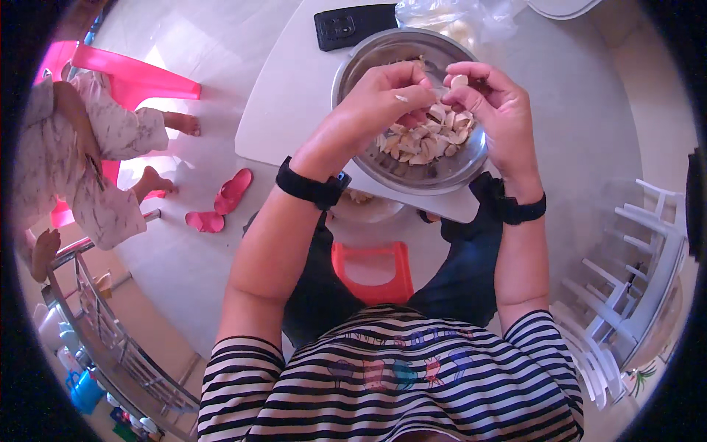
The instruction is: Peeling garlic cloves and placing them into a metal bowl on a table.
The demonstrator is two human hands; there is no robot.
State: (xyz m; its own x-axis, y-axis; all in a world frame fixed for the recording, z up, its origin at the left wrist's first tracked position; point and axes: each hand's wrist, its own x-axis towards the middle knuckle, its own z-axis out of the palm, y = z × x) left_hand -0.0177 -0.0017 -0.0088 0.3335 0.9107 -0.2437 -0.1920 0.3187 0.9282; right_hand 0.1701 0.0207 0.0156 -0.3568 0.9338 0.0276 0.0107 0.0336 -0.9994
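A steel bowl (pixel 346 62) on the white table holds a heap of garlic cloves (pixel 427 144), many in pale skins. Both my hands are over this bowl. Between the thumb and fingers of my right hand (pixel 497 107) is a pale garlic clove (pixel 459 81). My left hand (pixel 394 92) is closed, its fingertips curled together just left of that clove. A scrap of white skin (pixel 401 98) sticks to the left thumb. Whatever those left fingers pinch is hidden. Black bands (pixel 305 186) circle both wrists.
A black phone (pixel 353 26) and a clear plastic bag (pixel 464 22) lie behind the bowl. Below the table edge is another bowl (pixel 375 212). A person sits on a pink chair (pixel 140 74) at left, near pink slippers (pixel 232 191). White chairs (pixel 626 287) stand at right.
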